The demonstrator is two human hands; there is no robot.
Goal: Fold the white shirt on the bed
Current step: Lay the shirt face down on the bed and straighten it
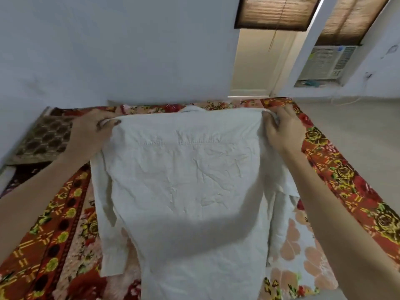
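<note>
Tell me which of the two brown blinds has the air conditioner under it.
The right-hand blind, in the top right corner: the air conditioner sits below it. The left blind has only a cream panel below.

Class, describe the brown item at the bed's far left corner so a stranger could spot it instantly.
Find the bed, spread with red flowers, where the left hand and right hand hold up a white shirt. Just outside the left hand, beside the wall, lies a brown cushion-like piece. Unlike the bright flowers around it, it carries a dull honeycomb of dark hexagons.
</note>
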